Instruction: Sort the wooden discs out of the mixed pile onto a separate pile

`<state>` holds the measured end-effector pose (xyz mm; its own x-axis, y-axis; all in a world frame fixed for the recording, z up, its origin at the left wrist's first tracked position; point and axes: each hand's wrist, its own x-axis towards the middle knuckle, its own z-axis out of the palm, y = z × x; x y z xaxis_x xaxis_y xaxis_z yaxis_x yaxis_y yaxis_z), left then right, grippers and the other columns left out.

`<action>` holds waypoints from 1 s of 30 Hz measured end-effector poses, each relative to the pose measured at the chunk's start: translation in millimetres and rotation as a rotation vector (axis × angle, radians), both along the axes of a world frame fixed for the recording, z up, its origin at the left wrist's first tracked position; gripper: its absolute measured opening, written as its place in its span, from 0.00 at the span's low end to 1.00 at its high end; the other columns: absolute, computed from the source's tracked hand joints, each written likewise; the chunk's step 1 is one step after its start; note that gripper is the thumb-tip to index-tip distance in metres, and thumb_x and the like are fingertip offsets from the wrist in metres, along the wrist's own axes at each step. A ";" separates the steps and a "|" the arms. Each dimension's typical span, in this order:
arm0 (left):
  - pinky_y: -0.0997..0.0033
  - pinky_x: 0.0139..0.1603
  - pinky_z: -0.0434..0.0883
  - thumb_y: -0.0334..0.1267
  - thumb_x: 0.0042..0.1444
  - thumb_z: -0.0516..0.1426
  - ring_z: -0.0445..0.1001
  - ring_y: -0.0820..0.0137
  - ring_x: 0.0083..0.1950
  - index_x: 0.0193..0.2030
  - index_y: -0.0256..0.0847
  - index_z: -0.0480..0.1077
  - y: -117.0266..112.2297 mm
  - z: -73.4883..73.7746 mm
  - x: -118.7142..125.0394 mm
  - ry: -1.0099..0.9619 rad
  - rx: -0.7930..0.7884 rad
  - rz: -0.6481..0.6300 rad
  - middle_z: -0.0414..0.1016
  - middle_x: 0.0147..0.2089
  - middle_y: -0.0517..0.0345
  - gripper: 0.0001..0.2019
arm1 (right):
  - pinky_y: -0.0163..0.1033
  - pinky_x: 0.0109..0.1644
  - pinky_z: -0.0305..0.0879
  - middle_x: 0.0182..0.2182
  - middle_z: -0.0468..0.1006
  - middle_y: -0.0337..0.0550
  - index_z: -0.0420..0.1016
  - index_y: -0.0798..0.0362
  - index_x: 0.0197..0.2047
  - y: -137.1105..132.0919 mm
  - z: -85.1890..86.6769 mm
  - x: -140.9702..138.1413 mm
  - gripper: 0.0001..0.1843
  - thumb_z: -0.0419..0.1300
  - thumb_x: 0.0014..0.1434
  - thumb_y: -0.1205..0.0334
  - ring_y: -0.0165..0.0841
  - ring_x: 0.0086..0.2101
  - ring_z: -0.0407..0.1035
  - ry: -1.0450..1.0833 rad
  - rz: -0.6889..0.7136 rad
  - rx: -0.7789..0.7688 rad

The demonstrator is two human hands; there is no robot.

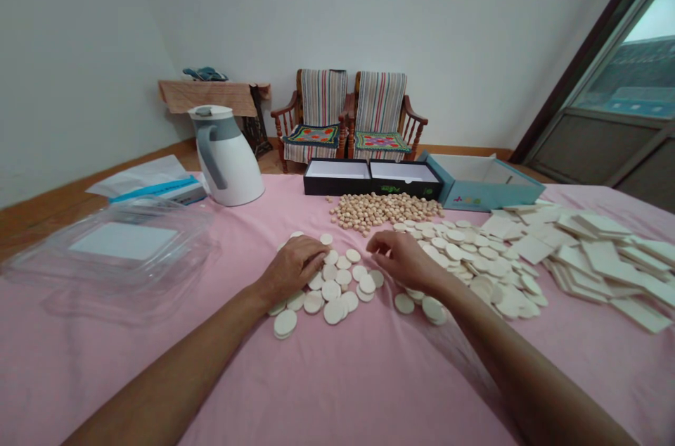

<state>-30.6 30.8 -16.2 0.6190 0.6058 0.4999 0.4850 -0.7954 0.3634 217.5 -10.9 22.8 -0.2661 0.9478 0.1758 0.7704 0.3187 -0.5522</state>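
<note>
My left hand (292,264) lies palm down over a loose group of round pale wooden discs (331,290). Its fingers curve loosely, with the thumb a little apart from them, and I see nothing held; the discs beneath are partly hidden. To the right of that group, my right hand (403,259) hovers low beside a larger heap of the same discs (474,256). A gap shows between its bent fingers and thumb, with nothing visible in it. A few discs (433,309) lie under and near the right wrist.
Small round wooden beads (382,210) form a pile behind my hands. Past them stand a two-compartment black tray (337,186) and a blue box (474,191). Rectangular wooden pieces (595,256) heap at right. At left are a white jug (235,164), clear plastic container (137,249) and blue-white packet (158,189).
</note>
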 end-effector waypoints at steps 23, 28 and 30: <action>0.60 0.49 0.68 0.36 0.62 0.50 0.72 0.65 0.45 0.45 0.39 0.73 -1.4 0.6 0.5 0.010 -0.005 0.024 0.77 0.42 0.50 0.12 | 0.43 0.41 0.57 0.40 0.71 0.55 0.72 0.56 0.40 -20.1 40.7 48.5 0.13 0.56 0.50 0.72 0.43 0.43 0.64 -0.644 -0.298 0.095; 0.60 0.50 0.67 0.36 0.62 0.50 0.72 0.65 0.46 0.46 0.40 0.73 -0.3 -0.6 -0.6 0.010 -0.005 0.026 0.77 0.43 0.51 0.12 | 0.35 0.42 0.59 0.41 0.71 0.46 0.71 0.53 0.43 -24.1 19.1 12.7 0.15 0.56 0.50 0.73 0.33 0.40 0.66 -0.296 0.160 -0.038; 0.60 0.50 0.67 0.36 0.62 0.51 0.72 0.65 0.47 0.46 0.40 0.73 0.2 -1.1 -0.9 0.011 0.003 0.030 0.77 0.43 0.51 0.11 | 0.35 0.43 0.59 0.43 0.70 0.46 0.69 0.53 0.46 -27.2 10.9 -0.6 0.17 0.56 0.51 0.72 0.32 0.41 0.65 -0.246 0.272 -0.046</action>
<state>-31.5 31.0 -17.3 0.6064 0.6226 0.4946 0.5125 -0.7816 0.3556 216.9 -38.1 33.7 -0.5383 0.8421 0.0342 0.7724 0.5092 -0.3798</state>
